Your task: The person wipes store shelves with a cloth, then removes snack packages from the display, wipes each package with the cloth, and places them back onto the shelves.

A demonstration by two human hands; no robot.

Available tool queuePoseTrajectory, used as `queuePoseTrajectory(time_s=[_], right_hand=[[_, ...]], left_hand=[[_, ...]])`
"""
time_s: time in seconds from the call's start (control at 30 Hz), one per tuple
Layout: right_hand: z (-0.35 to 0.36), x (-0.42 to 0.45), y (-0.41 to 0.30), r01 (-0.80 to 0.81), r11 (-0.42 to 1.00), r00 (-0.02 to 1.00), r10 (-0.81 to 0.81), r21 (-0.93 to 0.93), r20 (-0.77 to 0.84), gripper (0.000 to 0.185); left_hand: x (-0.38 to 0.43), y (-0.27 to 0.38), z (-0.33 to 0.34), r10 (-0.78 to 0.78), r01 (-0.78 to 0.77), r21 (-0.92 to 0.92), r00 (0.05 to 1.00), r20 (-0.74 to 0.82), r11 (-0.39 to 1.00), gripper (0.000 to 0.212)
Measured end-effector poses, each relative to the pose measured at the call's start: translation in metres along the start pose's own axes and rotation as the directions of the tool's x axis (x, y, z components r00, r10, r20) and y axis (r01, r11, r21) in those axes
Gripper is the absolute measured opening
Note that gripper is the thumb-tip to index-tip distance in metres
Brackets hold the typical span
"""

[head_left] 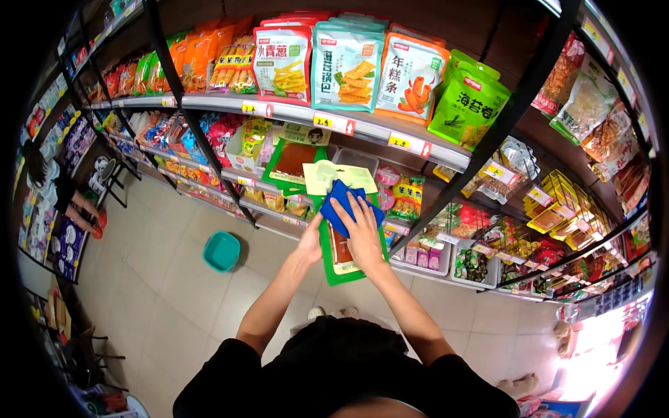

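Note:
My left hand (312, 241) grips the left edge of a green-bordered snack packet (342, 269), which has a pale top and a brown middle. Spread over a folded blue cloth (338, 211), my right hand (360, 230) presses it against the packet's upper front. The cloth and fingers hide much of that front. Behind the packet, a similar green packet (295, 159) rests at the lower shelf, beside a clear plastic tray (355, 158).
Upright snack bags (347, 68) line the upper shelf, above its price-tag rail (303, 116). A black shelf post (473, 175) slants down at right. On the tiled floor stands a teal basin (221, 252). Another person (49, 172) is at far left, near a chair (112, 175).

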State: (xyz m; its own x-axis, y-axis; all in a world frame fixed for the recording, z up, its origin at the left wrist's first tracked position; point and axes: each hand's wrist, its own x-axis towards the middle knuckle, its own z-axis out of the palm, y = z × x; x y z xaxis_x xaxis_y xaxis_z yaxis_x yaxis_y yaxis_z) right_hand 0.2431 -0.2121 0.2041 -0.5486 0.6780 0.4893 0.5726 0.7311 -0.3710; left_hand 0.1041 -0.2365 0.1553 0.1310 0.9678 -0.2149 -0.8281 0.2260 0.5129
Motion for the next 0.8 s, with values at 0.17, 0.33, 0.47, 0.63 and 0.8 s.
queuePoseTrajectory(time_s=[0.17,0.33,0.47,0.63,0.8], right_hand=[[0.002,-0.029,0.015,0.075,0.997,0.986,-0.072,-0.015,0.148,0.077],[-0.005,-0.063,0.011,0.103,0.995,0.969,-0.104,0.015,0.223,0.082],[0.001,-0.101,0.030,-0.144,0.947,0.952,0.053,0.289,0.300,0.081],[-0.011,-0.138,0.066,-0.529,0.644,0.844,0.462,0.552,0.271,0.075],[-0.009,-0.137,0.082,-0.583,0.640,0.796,0.572,0.500,0.197,0.073]], left_hand=[[0.006,-0.001,-0.011,-0.019,0.014,-0.058,0.996,-0.085,0.998,0.057],[0.026,0.012,-0.039,0.034,-0.034,-0.011,0.999,0.006,0.999,0.059],[0.064,0.053,-0.071,0.124,-0.107,0.182,0.989,-0.081,0.978,0.065],[0.127,0.139,-0.099,0.212,-0.155,0.370,0.970,-0.120,0.916,0.038],[0.190,0.194,-0.148,0.275,-0.136,0.459,0.928,-0.253,0.878,0.029]])
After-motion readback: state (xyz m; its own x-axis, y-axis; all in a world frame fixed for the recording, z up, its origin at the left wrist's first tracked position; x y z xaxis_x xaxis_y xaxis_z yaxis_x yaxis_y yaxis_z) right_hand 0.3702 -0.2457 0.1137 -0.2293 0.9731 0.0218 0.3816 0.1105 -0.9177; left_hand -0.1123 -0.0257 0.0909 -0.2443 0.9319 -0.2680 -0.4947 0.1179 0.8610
